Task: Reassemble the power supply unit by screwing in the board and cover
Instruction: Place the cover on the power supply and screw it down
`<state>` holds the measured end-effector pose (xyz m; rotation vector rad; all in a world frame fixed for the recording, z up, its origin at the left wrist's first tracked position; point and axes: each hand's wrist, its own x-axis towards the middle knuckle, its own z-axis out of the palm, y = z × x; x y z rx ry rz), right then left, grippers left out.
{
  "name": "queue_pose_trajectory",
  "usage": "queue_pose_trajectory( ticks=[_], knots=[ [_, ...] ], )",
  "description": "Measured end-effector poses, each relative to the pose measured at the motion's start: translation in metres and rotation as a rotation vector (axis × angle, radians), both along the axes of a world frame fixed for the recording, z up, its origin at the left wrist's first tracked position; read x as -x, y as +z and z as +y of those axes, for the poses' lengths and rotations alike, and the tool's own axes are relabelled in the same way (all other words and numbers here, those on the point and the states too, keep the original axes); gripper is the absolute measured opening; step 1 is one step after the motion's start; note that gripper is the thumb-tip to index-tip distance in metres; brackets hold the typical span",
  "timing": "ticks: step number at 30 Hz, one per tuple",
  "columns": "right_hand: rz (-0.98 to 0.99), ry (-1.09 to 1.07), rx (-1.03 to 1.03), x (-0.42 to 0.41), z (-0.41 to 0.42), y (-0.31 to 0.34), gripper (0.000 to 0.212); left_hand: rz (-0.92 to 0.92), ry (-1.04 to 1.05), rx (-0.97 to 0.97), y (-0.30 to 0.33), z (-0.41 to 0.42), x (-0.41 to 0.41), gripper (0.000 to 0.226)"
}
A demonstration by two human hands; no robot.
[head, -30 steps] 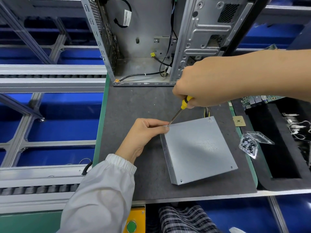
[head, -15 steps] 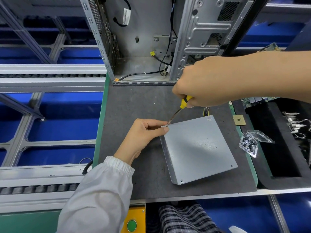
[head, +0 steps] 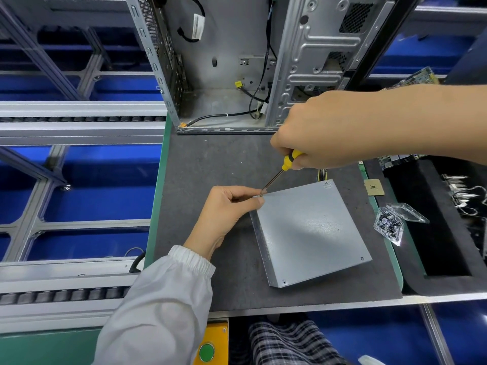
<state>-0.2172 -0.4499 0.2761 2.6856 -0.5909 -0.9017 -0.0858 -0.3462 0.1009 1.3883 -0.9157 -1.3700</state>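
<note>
The grey power supply unit (head: 308, 230) lies flat on the dark mat with its cover on; coloured wires stick out at its far edge. My left hand (head: 229, 212) sits at the unit's far left corner, its fingertips pinching something small there, probably a screw. My right hand (head: 319, 130) grips a screwdriver (head: 286, 165) with a yellow and black handle. The shaft slants down to the left, and its tip meets that same corner at my left fingertips. Screw heads show in the cover's two near corners.
An open computer case (head: 237, 61) stands upright at the back of the mat (head: 210, 159). A clear plastic box of screws (head: 391, 225) lies to the right of the unit, beside a black foam tray (head: 442, 233). A conveyor rail (head: 79, 122) runs along the left.
Almost nothing has moved. Both hands stay at the far left corner with the screwdriver tip on it.
</note>
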Motion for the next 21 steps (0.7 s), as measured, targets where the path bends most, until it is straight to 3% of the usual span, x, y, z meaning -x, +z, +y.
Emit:
queue_pose_trajectory(
  ticks=[10,21],
  knots=[
    [-0.037,-0.026,-0.017,0.01,-0.002,-0.002,0.019,-0.075,0.012,0.011,0.0,0.001,0.002,0.017],
    [-0.144,-0.014,-0.048,0.016,-0.004,-0.002,0.017,0.008,0.077,0.059,0.001,0.006,0.006,0.017]
  ],
)
